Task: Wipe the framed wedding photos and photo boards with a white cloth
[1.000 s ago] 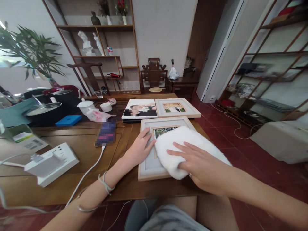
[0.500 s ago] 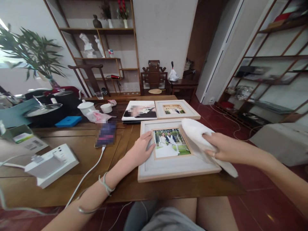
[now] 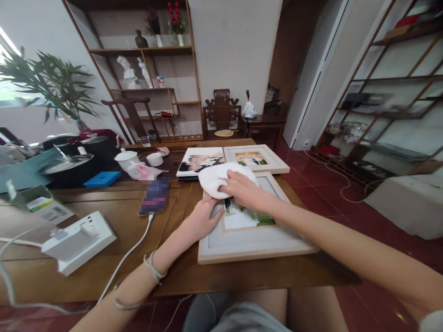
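Observation:
A light wooden picture frame (image 3: 242,249) with a wide white mat lies flat at the table's front edge. Its photo (image 3: 242,222) is partly covered by my right hand and forearm. My right hand (image 3: 242,188) grips a white cloth (image 3: 214,179), bunched over the frame's far left corner. On the left side of the frame rests my left hand (image 3: 204,219), fingers stretched out over the edge and the fingertips close to the cloth. Behind stand a second framed picture (image 3: 277,159) and a white-edged photo panel (image 3: 199,159), side by side.
On the wooden table (image 3: 138,263), a white power strip (image 3: 86,240) and a charging phone (image 3: 154,196) with its cable lie to the left. Farther back are a lidded black pan (image 3: 69,170), a blue box (image 3: 102,179), a white bowl (image 3: 154,159) and a plastic bag (image 3: 145,171).
My right hand has swept the cloth from the frame's right side across to its far left corner. My left hand stays on the left edge. The view has shifted slightly.

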`<state>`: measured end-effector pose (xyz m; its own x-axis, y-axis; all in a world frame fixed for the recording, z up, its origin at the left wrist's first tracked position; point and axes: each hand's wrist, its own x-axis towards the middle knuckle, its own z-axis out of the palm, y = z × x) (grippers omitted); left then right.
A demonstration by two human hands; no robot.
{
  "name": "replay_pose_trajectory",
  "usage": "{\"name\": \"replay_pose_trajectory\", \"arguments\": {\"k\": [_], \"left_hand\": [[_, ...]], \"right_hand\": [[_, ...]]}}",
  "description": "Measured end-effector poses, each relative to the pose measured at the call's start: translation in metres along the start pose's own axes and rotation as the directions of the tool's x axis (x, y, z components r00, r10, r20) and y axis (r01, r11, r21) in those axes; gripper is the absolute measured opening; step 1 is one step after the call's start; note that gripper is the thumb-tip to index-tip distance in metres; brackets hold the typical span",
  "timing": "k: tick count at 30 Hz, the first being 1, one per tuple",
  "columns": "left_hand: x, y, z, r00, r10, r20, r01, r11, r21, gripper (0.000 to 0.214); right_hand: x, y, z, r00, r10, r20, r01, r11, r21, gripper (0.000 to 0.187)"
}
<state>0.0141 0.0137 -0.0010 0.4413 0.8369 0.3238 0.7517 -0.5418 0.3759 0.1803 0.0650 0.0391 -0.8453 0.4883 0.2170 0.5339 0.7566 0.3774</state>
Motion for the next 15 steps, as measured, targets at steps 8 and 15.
{"name": "replay_pose_trajectory", "arguments": {"k": [8, 15], "left_hand": [[0.001, -0.003, 0.002, 1.000, 0.004, 0.003, -0.004, 0.999, 0.038, 0.033], [0.000, -0.003, 0.002, 0.999, -0.027, 0.027, 0.025, 0.997, 0.069, 0.038]], "right_hand": [[-0.032, 0.024, 0.008, 0.990, -0.002, 0.142, -0.002, 1.000, 0.031, 0.044], [-0.082, 0.051, -0.008, 0.934, 0.201, 0.294, -0.206, 0.978, -0.016, 0.041]]}}
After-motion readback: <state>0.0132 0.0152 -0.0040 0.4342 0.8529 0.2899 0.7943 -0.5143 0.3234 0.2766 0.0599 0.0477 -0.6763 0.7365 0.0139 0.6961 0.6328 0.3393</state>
